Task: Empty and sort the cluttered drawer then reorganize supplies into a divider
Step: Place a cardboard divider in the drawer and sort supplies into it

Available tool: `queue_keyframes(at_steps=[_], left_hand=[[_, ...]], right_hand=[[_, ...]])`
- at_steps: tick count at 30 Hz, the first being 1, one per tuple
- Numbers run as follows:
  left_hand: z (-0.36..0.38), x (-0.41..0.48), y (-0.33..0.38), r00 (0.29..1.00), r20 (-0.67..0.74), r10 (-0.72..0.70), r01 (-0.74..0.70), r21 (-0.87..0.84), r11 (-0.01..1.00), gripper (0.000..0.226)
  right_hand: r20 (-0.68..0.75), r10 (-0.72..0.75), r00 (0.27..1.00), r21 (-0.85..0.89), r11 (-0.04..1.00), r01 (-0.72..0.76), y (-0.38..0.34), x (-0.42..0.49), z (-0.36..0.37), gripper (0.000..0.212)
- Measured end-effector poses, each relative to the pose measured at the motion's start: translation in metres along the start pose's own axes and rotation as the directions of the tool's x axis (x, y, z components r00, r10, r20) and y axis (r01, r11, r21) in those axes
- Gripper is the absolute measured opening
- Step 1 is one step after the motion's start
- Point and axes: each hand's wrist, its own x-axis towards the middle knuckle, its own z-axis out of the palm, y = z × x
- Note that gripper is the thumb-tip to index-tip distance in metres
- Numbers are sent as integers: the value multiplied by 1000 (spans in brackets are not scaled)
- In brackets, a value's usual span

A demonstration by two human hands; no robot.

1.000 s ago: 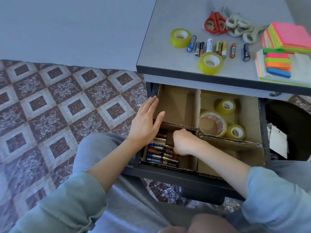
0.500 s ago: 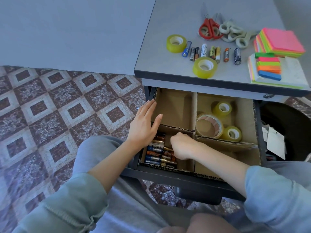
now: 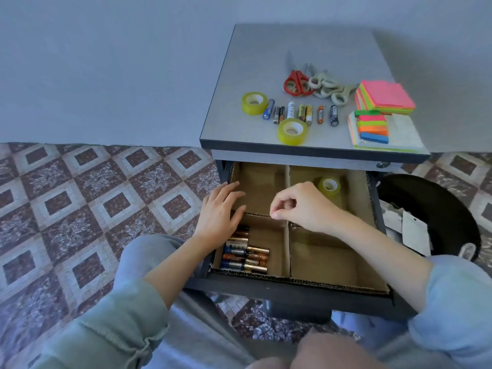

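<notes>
The open drawer (image 3: 298,291) holds a cardboard divider (image 3: 286,243) with four compartments. Several batteries (image 3: 243,255) lie stacked in the near left compartment. One yellow tape roll (image 3: 329,185) shows in the far right compartment. My left hand (image 3: 219,213) rests flat with straight fingers on the divider's left edge, just above the batteries. My right hand (image 3: 298,205) hovers over the divider's middle with its fingers curled and nothing visible in it. On the desk top (image 3: 266,43) lie more batteries (image 3: 300,113), two tape rolls (image 3: 292,131), scissors (image 3: 296,82) and sticky notes (image 3: 383,97).
A black bin (image 3: 436,209) with paper scraps stands right of the drawer. Patterned tile floor (image 3: 80,203) spreads to the left. My knees in grey trousers sit below the drawer front.
My right hand has lifted out of the battery compartment and now hangs above the divider's centre. My left hand has stayed on the left edge. The view has tilted back, showing more of the desk.
</notes>
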Motion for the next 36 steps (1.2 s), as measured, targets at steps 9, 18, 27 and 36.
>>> queue_keyframes(at_steps=[9,18,27,36], left_hand=[[-40,32,33,986,-136,97,-113,-115,987,21],[-97,109,76,974,-143,178,-190,-76,979,8],[-109,154,100,990,-60,131,-130,23,991,18],[-105,153,104,989,-42,145,-145,-14,989,20]], right_hand=[[-282,25,959,0,1000,-26,28,-21,-74,13],[-481,8,876,-98,993,-63,39,-17,-126,11],[-346,-29,938,-412,902,-125,20,41,-165,25],[-209,151,966,-568,785,-246,29,73,-169,25]])
